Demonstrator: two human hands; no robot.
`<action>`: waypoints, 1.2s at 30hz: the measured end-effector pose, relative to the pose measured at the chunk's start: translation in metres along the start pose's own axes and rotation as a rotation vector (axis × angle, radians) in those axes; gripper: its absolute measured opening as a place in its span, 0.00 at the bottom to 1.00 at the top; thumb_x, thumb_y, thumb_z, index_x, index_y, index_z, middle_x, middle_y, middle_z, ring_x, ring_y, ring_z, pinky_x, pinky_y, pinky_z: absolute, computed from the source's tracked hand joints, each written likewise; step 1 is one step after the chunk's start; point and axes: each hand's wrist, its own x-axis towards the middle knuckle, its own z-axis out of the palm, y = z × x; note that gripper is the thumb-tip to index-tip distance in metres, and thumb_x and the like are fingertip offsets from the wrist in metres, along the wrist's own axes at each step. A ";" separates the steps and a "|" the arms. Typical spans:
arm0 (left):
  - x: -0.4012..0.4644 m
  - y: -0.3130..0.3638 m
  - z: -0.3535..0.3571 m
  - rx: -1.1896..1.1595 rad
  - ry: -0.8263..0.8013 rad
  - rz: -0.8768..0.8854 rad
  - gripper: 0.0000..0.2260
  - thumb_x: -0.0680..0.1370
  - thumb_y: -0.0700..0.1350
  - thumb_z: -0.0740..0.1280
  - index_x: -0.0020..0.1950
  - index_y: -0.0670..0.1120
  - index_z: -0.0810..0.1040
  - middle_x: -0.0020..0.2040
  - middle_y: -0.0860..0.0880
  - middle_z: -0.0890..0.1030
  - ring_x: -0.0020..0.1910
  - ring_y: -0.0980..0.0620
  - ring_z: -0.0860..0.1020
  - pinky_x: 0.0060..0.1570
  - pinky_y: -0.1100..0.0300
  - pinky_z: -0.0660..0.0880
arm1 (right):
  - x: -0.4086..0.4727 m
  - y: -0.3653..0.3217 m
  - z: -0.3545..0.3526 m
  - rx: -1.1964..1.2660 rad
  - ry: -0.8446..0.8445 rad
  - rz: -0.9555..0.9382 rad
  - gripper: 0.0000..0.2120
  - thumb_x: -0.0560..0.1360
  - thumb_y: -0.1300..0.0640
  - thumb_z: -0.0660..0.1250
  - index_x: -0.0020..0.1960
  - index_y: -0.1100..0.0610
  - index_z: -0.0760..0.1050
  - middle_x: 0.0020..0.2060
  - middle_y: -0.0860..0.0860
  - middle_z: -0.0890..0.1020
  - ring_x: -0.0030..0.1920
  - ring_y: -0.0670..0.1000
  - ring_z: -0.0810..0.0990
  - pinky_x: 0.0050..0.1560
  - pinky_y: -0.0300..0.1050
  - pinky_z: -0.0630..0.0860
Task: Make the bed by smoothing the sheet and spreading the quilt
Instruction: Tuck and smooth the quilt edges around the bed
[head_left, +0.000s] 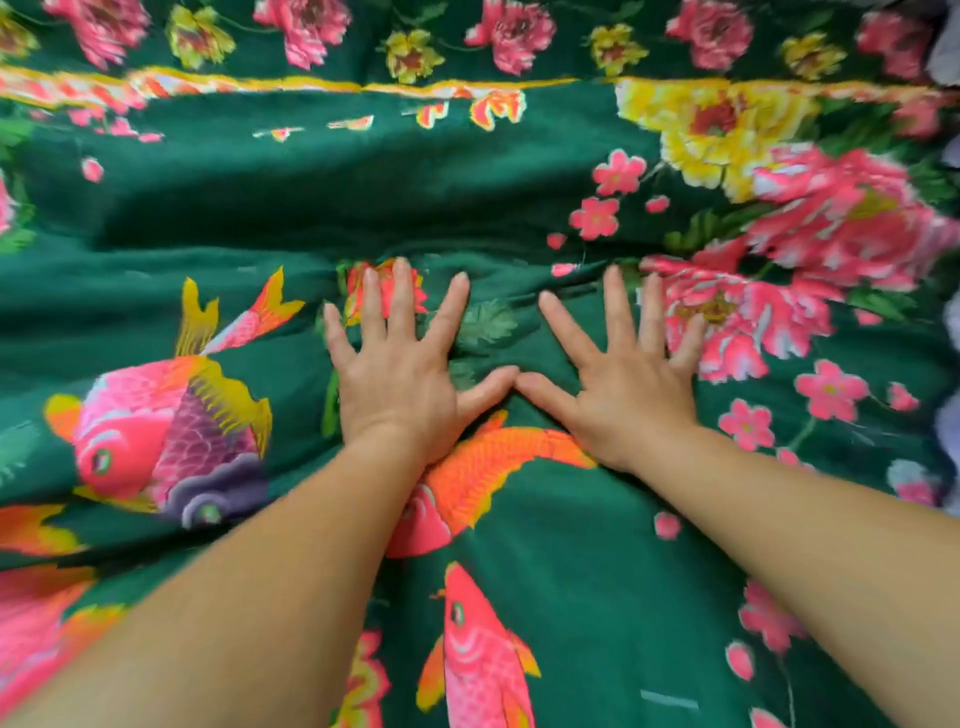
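A dark green quilt printed with pink and yellow flowers and pink and orange fish fills almost the whole view. My left hand lies flat on it at the middle, fingers straight and spread. My right hand lies flat beside it, fingers also spread. The two thumb tips touch each other. Both palms press on the cloth. Soft folds and wrinkles run across the quilt just beyond the fingertips and to the left.
A strip of pale lilac cloth shows along the right edge, beyond the quilt. A yellow and red printed border band crosses the quilt near the top.
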 end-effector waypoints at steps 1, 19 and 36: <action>0.002 0.000 0.001 -0.033 0.027 0.012 0.40 0.66 0.75 0.44 0.75 0.60 0.56 0.78 0.43 0.55 0.77 0.42 0.53 0.70 0.36 0.50 | 0.002 0.002 -0.002 -0.025 -0.007 -0.006 0.38 0.63 0.21 0.35 0.71 0.30 0.32 0.75 0.51 0.31 0.74 0.60 0.28 0.69 0.71 0.35; 0.003 -0.007 0.007 -0.081 0.179 0.073 0.35 0.67 0.70 0.56 0.70 0.55 0.68 0.72 0.40 0.67 0.73 0.42 0.65 0.68 0.42 0.59 | 0.163 -0.095 -0.054 -0.012 0.354 -0.269 0.36 0.72 0.28 0.52 0.72 0.47 0.62 0.70 0.56 0.65 0.70 0.58 0.61 0.67 0.57 0.53; 0.178 -0.099 -0.037 0.083 0.208 -0.118 0.32 0.74 0.68 0.54 0.51 0.39 0.74 0.54 0.36 0.77 0.55 0.36 0.74 0.52 0.46 0.65 | 0.187 -0.092 -0.055 0.084 0.529 -0.324 0.27 0.74 0.31 0.54 0.60 0.51 0.72 0.57 0.54 0.75 0.59 0.57 0.70 0.55 0.53 0.61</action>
